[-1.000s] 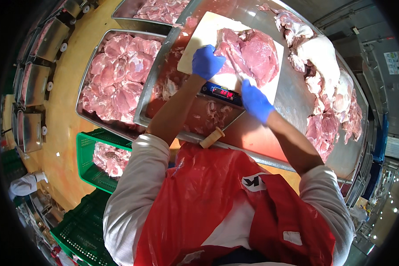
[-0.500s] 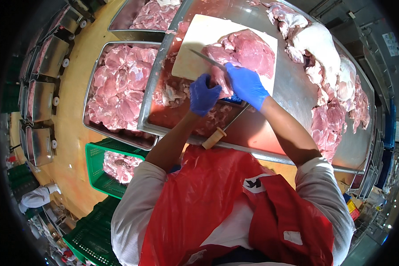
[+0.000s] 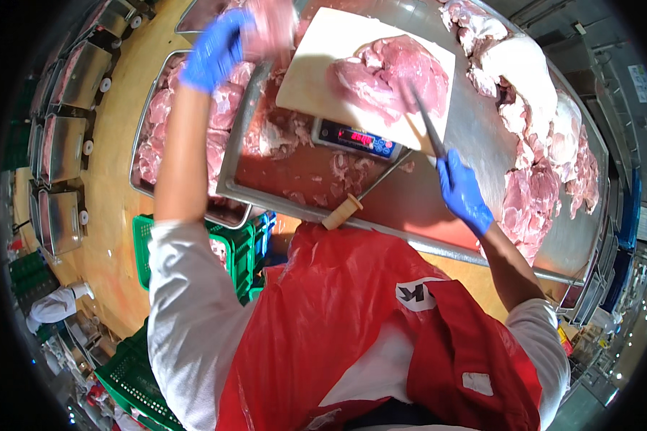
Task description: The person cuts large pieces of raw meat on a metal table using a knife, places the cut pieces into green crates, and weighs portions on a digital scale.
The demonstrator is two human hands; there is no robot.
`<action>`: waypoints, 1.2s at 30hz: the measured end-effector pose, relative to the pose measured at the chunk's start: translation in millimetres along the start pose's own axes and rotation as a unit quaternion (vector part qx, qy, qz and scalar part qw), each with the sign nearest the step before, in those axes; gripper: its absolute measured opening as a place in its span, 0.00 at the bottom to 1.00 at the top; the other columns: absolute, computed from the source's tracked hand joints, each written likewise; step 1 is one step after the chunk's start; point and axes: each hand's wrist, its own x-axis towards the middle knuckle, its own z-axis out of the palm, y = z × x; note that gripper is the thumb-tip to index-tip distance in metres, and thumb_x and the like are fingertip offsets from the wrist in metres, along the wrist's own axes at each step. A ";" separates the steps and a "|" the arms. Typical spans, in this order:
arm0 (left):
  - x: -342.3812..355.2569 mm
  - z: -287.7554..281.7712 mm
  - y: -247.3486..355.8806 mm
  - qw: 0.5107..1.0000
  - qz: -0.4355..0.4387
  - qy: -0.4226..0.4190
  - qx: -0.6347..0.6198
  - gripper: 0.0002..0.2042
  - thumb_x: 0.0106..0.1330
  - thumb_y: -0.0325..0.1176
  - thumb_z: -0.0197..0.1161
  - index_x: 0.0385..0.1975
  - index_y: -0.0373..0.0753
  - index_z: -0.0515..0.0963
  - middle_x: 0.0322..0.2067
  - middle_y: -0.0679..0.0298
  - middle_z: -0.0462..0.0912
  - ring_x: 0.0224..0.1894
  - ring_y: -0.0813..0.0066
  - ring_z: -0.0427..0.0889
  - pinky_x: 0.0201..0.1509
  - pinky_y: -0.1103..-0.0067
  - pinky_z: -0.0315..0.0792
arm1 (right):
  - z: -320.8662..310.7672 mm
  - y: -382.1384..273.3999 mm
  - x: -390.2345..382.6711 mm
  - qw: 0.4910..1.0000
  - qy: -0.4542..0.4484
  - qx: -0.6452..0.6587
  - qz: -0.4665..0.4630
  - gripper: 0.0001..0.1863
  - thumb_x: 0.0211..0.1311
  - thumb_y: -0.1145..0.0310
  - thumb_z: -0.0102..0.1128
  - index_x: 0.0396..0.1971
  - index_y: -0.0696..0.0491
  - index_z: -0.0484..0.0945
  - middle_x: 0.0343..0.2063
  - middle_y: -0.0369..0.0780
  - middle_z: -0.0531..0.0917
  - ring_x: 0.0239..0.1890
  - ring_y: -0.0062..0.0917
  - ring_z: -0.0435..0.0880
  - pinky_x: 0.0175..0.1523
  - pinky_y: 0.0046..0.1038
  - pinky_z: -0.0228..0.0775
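My left hand (image 3: 216, 49), in a blue glove, is raised to the far left over the metal trays and grips a blurred piece of pink meat (image 3: 272, 25). My right hand (image 3: 461, 190), also blue-gloved, holds a knife (image 3: 425, 122) whose blade points up at the large cut of raw meat (image 3: 394, 75). That cut lies on a white cutting board (image 3: 316, 75) on top of a digital scale (image 3: 358, 138) with a lit red display.
A sharpening steel with a wooden handle (image 3: 346, 210) lies on the steel table (image 3: 474, 122). More raw meat (image 3: 539, 144) is piled on the right. Metal trays of meat (image 3: 167, 122) and green crates (image 3: 233, 248) stand to the left. I wear a red apron (image 3: 352, 316).
My left hand has swung from the board up and to the left with a piece of meat in it. My right hand has drawn back to the right with the knife.
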 end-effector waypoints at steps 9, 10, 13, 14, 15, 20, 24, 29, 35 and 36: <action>58.9 59.7 -100.9 0.835 0.229 -0.126 0.484 0.53 0.52 0.42 0.79 0.72 0.32 0.48 0.68 0.45 0.60 0.71 0.57 0.61 0.73 0.69 0.58 | -26.2 63.5 148.7 0.828 0.088 0.549 0.074 0.14 0.73 0.61 0.55 0.49 0.53 0.77 0.34 0.31 0.78 0.37 0.15 0.76 0.47 0.20 0.72; 55.5 72.0 -124.3 0.824 0.258 -0.126 0.488 0.57 0.48 0.45 0.81 0.73 0.32 0.47 0.69 0.44 0.59 0.71 0.56 0.60 0.73 0.69 0.58 | -26.3 70.2 164.5 0.809 0.072 0.575 0.100 0.13 0.72 0.61 0.55 0.48 0.53 0.77 0.34 0.31 0.79 0.37 0.15 0.76 0.47 0.20 0.72; 48.4 101.6 -169.1 0.880 0.225 -0.094 0.407 0.65 0.40 0.48 0.84 0.73 0.29 0.44 0.69 0.42 0.57 0.72 0.53 0.58 0.74 0.67 0.57 | -21.8 68.6 196.8 0.804 -0.016 0.590 0.073 0.12 0.70 0.60 0.56 0.41 0.53 0.80 0.33 0.32 0.81 0.35 0.16 0.77 0.47 0.18 0.70; 47.5 112.4 -178.2 0.894 0.243 -0.080 0.368 0.64 0.40 0.47 0.84 0.72 0.28 0.45 0.69 0.42 0.58 0.71 0.53 0.59 0.73 0.67 0.58 | -20.0 61.1 202.5 0.803 -0.029 0.590 0.076 0.12 0.70 0.60 0.58 0.40 0.54 0.81 0.33 0.32 0.81 0.37 0.16 0.77 0.47 0.19 0.70; 47.0 121.9 -184.3 0.899 0.250 -0.048 0.357 0.62 0.40 0.45 0.84 0.72 0.28 0.46 0.68 0.43 0.60 0.70 0.54 0.61 0.72 0.67 0.60 | -21.7 52.0 206.1 0.810 -0.033 0.583 0.052 0.12 0.69 0.60 0.59 0.42 0.54 0.81 0.33 0.33 0.82 0.37 0.16 0.77 0.47 0.19 0.70; 29.4 163.6 -203.1 0.875 0.349 0.096 0.320 0.54 0.45 0.40 0.81 0.69 0.27 0.51 0.61 0.42 0.65 0.64 0.50 0.67 0.67 0.62 0.64 | -30.5 -11.7 197.8 0.915 -0.087 0.392 -0.044 0.16 0.69 0.61 0.60 0.47 0.57 0.79 0.34 0.34 0.82 0.38 0.18 0.77 0.47 0.22 0.71; 14.3 172.6 -204.3 0.887 0.350 0.105 0.281 0.48 0.44 0.38 0.80 0.63 0.26 0.58 0.56 0.41 0.69 0.58 0.49 0.71 0.63 0.63 0.67 | -29.3 -39.0 186.2 0.961 -0.098 0.254 -0.047 0.24 0.70 0.65 0.59 0.62 0.57 0.71 0.56 0.39 0.77 0.54 0.24 0.76 0.64 0.25 0.64; 3.4 138.9 -183.1 0.895 0.300 0.057 0.325 0.38 0.46 0.38 0.78 0.58 0.31 0.69 0.50 0.49 0.76 0.54 0.53 0.76 0.59 0.65 0.71 | -38.0 -18.4 189.4 0.961 -0.115 0.248 -0.028 0.26 0.71 0.61 0.57 0.64 0.58 0.70 0.64 0.44 0.72 0.66 0.29 0.68 0.71 0.28 0.56; 6.0 115.5 -169.6 0.914 0.258 0.017 0.312 0.19 0.49 0.33 0.73 0.42 0.39 0.80 0.37 0.57 0.80 0.40 0.62 0.82 0.46 0.71 0.78 | -49.5 -31.9 168.5 0.982 0.006 0.187 -0.019 0.21 0.71 0.59 0.56 0.51 0.61 0.74 0.47 0.47 0.80 0.47 0.34 0.80 0.53 0.33 0.70; 6.3 115.7 -170.0 0.920 0.256 0.026 0.296 0.17 0.49 0.32 0.72 0.40 0.40 0.81 0.35 0.58 0.80 0.37 0.63 0.83 0.43 0.72 0.78 | -48.6 -43.3 160.0 0.988 0.064 0.136 -0.045 0.17 0.72 0.60 0.55 0.45 0.62 0.75 0.37 0.50 0.82 0.38 0.39 0.83 0.44 0.36 0.73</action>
